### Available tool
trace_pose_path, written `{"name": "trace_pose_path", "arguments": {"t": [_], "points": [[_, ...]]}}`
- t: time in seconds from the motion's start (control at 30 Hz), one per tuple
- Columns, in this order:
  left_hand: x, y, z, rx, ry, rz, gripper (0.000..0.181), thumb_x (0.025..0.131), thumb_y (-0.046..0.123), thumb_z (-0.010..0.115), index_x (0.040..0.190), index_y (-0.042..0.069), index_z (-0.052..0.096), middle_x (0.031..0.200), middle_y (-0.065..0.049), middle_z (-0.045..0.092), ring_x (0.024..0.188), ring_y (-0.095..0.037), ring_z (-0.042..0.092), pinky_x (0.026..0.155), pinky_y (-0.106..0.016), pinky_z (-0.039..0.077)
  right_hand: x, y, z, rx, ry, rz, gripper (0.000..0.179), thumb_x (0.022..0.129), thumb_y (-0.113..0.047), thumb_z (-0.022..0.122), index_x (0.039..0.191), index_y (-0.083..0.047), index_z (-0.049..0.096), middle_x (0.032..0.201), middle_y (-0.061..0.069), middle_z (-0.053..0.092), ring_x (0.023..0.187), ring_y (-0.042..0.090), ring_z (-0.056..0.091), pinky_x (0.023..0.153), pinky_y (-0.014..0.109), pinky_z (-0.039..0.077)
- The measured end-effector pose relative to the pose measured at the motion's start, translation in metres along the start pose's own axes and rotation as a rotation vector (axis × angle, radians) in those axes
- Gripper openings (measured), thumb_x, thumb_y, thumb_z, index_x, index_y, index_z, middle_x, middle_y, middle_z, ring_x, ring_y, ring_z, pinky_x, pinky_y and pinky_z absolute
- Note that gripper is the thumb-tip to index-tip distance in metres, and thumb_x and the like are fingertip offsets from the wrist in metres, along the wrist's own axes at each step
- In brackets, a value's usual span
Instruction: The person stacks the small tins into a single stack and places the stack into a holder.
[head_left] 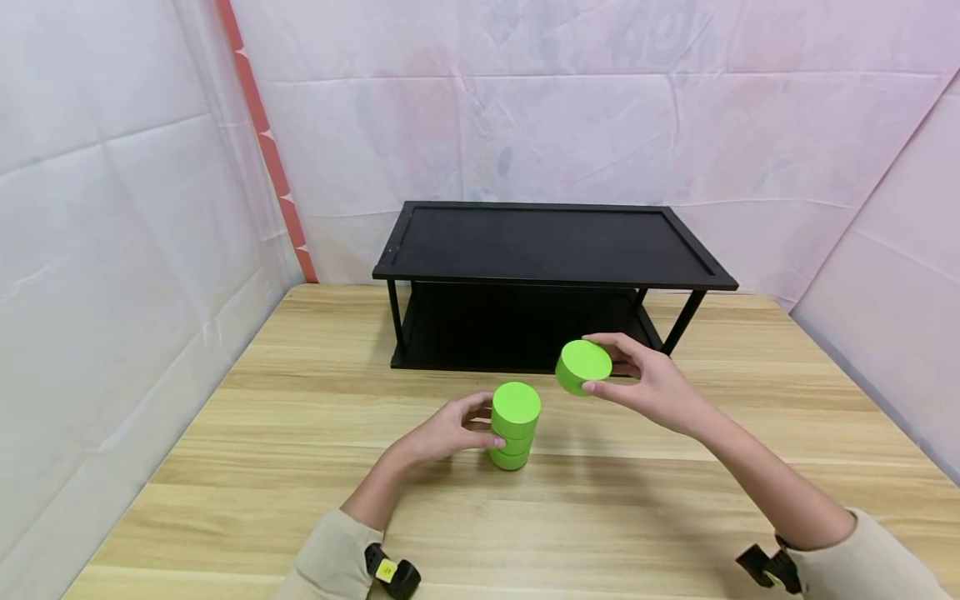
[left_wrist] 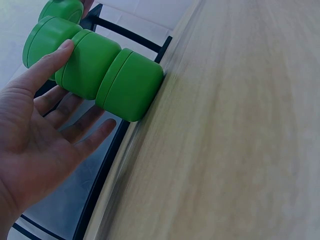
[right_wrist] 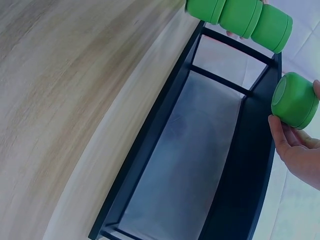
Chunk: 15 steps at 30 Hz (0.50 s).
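At six o'clock from the black shelf [head_left: 540, 246], on the table [head_left: 225, 467]: stack of three green tubs [head_left: 515, 425], left hand [head_left: 450, 429] curled about it. At the stack's two o'clock: fourth tub [head_left: 582, 367], raised, pinched by right hand [head_left: 652, 387].

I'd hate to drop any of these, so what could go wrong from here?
The stack of three green containers could topple if the left hand nudges it, since its thumb touches the side.

The single green container might slip, as the right hand holds it above the wooden table by its sides, between thumb and fingers. If it fell, it could perhaps strike the stack nearby.
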<state>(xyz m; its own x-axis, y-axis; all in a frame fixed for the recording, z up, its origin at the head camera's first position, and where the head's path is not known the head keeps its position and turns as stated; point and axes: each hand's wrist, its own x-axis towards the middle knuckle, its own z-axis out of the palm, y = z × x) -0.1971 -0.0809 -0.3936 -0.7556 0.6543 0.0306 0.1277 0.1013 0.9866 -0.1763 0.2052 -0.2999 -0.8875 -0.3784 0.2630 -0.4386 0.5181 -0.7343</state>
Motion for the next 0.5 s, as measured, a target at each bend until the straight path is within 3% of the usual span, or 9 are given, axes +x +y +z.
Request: {"name": "trace_pose_path", "arguments": {"t": [0.17,0.37,0.5], "points": [[0.0002,0.0003,0.0,0.006,0.0,0.003,0.061,0.082,0.01,0.069,0.135,0.003,0.04,0.128,-0.01,0.048,0.117,-0.025,0.046,0.096,-0.034,0.039,0.0004,-0.0035,0.0022,0.006,-0.02,-0.002,0.056,0.08,-0.023,0.074,0.128,-0.01,0.049,0.112,0.004,0.055,0.095,0.016,0.057,0.083,0.029,0.049],[0.0007,0.0005,0.0006,0.003,-0.001,-0.002,0.06,0.082,0.011,0.07,0.135,0.003,0.041,0.128,-0.01,0.048,0.118,-0.025,0.046,0.097,-0.035,0.039,0.0013,-0.007,0.0055,0.008,-0.022,-0.025,0.057,0.079,-0.023,0.074,0.128,-0.01,0.049,0.114,0.003,0.055,0.097,0.015,0.057,0.084,0.024,0.048],[0.0008,0.0004,0.0007,0.003,-0.002,-0.002,0.06,0.082,0.011,0.069,0.135,0.003,0.041,0.128,-0.01,0.048,0.118,-0.025,0.046,0.097,-0.035,0.039,0.003,-0.0086,0.0079,0.023,-0.023,-0.038,0.057,0.078,-0.022,0.075,0.128,-0.01,0.049,0.115,0.003,0.055,0.097,0.016,0.057,0.085,0.031,0.048]]}}
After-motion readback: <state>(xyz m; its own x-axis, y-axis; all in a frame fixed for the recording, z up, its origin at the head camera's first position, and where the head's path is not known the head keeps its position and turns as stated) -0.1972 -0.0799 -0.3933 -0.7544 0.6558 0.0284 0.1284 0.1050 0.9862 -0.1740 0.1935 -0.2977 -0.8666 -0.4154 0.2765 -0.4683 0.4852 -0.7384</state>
